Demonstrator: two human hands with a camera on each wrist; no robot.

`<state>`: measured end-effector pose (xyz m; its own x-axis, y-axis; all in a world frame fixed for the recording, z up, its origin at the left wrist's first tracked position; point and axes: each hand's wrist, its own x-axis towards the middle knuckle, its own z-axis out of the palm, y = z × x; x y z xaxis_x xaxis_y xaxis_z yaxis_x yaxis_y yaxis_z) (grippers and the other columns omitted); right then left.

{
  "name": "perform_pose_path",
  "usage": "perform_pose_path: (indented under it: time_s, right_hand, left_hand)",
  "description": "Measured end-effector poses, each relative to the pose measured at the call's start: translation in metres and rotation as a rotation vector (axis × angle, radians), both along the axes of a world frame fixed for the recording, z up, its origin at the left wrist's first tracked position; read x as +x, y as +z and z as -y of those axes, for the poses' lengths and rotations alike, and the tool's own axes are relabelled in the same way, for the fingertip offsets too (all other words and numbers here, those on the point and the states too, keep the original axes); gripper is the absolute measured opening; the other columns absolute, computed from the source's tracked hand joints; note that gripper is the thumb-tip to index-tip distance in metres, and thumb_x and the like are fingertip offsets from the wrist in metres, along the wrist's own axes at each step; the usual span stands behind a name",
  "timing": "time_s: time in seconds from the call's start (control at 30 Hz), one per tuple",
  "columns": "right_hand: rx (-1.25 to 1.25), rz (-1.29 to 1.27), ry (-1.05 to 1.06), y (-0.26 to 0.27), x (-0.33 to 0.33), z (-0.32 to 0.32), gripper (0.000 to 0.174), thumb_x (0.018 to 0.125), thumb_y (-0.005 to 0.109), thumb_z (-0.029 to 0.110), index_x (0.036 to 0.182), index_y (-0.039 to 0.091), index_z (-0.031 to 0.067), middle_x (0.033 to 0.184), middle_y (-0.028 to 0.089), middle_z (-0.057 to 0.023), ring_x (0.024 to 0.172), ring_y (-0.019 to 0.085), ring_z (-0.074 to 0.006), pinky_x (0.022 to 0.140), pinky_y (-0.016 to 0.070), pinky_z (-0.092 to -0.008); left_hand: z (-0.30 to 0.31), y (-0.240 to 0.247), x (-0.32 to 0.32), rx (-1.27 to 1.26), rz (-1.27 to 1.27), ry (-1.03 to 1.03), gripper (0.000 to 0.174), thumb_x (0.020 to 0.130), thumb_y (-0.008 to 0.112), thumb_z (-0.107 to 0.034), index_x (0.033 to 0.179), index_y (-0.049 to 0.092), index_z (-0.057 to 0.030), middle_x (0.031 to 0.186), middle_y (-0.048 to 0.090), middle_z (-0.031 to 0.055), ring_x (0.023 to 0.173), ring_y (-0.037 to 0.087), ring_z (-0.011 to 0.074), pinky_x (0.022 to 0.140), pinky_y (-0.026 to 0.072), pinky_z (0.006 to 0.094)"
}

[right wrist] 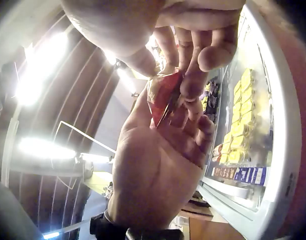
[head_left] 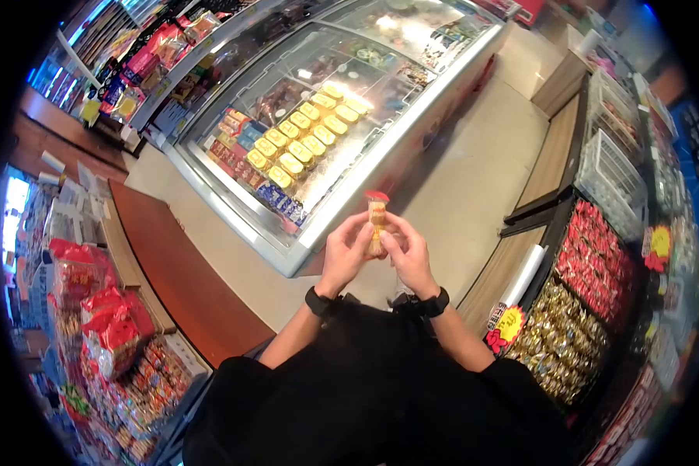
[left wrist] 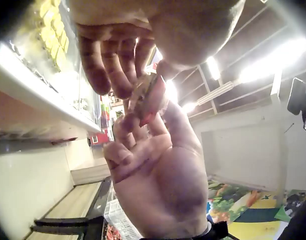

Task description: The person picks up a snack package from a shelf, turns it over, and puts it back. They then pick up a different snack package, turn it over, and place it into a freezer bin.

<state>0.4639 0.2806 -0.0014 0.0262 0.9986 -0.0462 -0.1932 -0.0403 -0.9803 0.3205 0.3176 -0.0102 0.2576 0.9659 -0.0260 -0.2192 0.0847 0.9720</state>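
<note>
Between my two hands is a small wrapped snack (head_left: pixel 377 217) with a red top end and a clear, golden-brown wrapper below, held upright in the head view. My left hand (head_left: pixel 345 255) pinches it from the left with thumb and fingers. From the other side, the thumb and fingers of my right hand (head_left: pixel 412 259) pinch it too, both thumbs facing me. In the right wrist view the red and gold wrapper (right wrist: pixel 164 92) shows between the fingertips. The left wrist view also shows the wrapper (left wrist: pixel 152 97), partly hidden behind fingers.
A glass-topped freezer (head_left: pixel 248 241) with rows of yellow packs (head_left: pixel 307 136) stands ahead. On the right, a shelf bin holds gold-wrapped sweets (head_left: pixel 563 346) beside red-wrapped ones (head_left: pixel 594 260). Red bags (head_left: pixel 115 326) and packaged snacks sit at left. Tiled floor (head_left: pixel 474 179) runs between.
</note>
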Motion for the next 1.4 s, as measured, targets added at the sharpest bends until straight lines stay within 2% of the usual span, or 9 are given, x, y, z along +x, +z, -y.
perform_pose_path:
  time_s: [0.17,0.2,0.3,0.47,0.8,1.03,1.13,1.23,1.4]
  right_hand:
    - [0.064,-0.056,0.128,0.000,0.055,-0.057,0.039,0.096,0.058,0.013,0.132,0.051,-0.0022,0.102,0.064,-0.0087,0.083,0.064,-0.0106,0.073,0.0540,-0.0246]
    - [0.065,-0.043,0.159,0.002,0.062,-0.067,0.042,0.096,0.058,0.014,0.134,0.049,0.0001,0.099,0.062,-0.0015,0.077,0.059,-0.0037,0.059,0.0444,-0.0167]
    - [0.045,-0.058,0.253,0.005,0.076,-0.095,0.041,0.096,0.058,0.014,0.134,0.049,0.0000,0.100,0.062,-0.0013,0.077,0.059,-0.0034,0.059,0.0444,-0.0170]
    - [0.031,-0.108,0.351,-0.016,0.072,-0.138,0.037,0.095,0.060,0.011,0.128,0.051,-0.0016,0.100,0.064,-0.0055,0.081,0.062,-0.0068,0.070,0.0506,-0.0204]
    - [-0.038,0.084,0.399,0.001,0.042,-0.228,0.037,0.092,0.064,0.014,0.126,0.055,0.0005,0.095,0.065,-0.0053,0.071,0.062,-0.0065,0.060,0.0490,-0.0207]
    - [0.014,0.127,0.464,0.018,0.002,-0.304,0.039,0.091,0.066,0.016,0.123,0.052,-0.0032,0.090,0.063,-0.0051,0.070,0.059,-0.0058,0.057,0.0487,-0.0206]
    - [0.045,0.084,0.469,0.025,-0.023,-0.331,0.037,0.092,0.066,0.015,0.122,0.053,-0.0038,0.089,0.062,-0.0041,0.070,0.058,-0.0044,0.059,0.0488,-0.0199]
    - [0.114,0.067,0.487,0.044,-0.059,-0.367,0.029,0.094,0.062,0.014,0.114,0.057,-0.0062,0.087,0.063,-0.0054,0.073,0.060,-0.0081,0.059,0.0574,-0.0246]
    - [0.323,0.145,0.501,0.034,-0.108,-0.432,0.024,0.095,0.062,0.015,0.108,0.061,-0.0045,0.089,0.066,-0.0043,0.076,0.061,-0.0066,0.062,0.0516,-0.0215]
  left_hand:
    - [-0.034,0.009,0.052,0.041,-0.083,0.142,0.034,0.098,0.056,-0.016,0.126,0.057,0.0034,0.104,0.066,0.0087,0.085,0.062,0.0096,0.071,0.0539,0.0238]
    - [-0.041,0.010,0.059,0.053,-0.101,0.171,0.034,0.098,0.056,-0.016,0.126,0.057,0.0037,0.105,0.066,0.0088,0.086,0.062,0.0097,0.073,0.0535,0.0241]
    - [-0.054,0.010,0.072,0.018,-0.090,0.275,0.034,0.098,0.057,-0.015,0.125,0.058,0.0049,0.107,0.066,0.0088,0.088,0.062,0.0099,0.077,0.0524,0.0248]
    - [-0.078,0.006,0.072,0.010,-0.111,0.419,0.034,0.097,0.058,-0.015,0.124,0.059,0.0061,0.108,0.066,0.0087,0.092,0.061,0.0102,0.080,0.0513,0.0254]
    - [-0.158,-0.005,0.038,-0.074,-0.041,0.507,0.034,0.095,0.062,-0.014,0.123,0.056,0.0040,0.111,0.065,0.0104,0.099,0.062,0.0133,0.083,0.0509,0.0273]
    - [-0.223,0.001,0.002,0.012,0.023,0.566,0.035,0.095,0.063,-0.017,0.123,0.058,0.0031,0.106,0.066,0.0076,0.088,0.063,0.0101,0.074,0.0511,0.0241]
    - [-0.246,0.011,-0.017,0.070,-0.095,0.635,0.035,0.094,0.064,-0.019,0.120,0.062,0.0039,0.101,0.069,0.0079,0.080,0.064,0.0094,0.065,0.0506,0.0237]
    - [-0.272,0.034,-0.047,0.112,-0.198,0.726,0.034,0.092,0.065,-0.020,0.117,0.065,0.0030,0.098,0.071,0.0096,0.076,0.064,0.0093,0.062,0.0497,0.0240]
    - [-0.320,0.039,-0.081,0.244,-0.357,0.917,0.032,0.092,0.064,-0.020,0.113,0.066,0.0041,0.098,0.069,0.0144,0.076,0.066,0.0154,0.066,0.0505,0.0271]
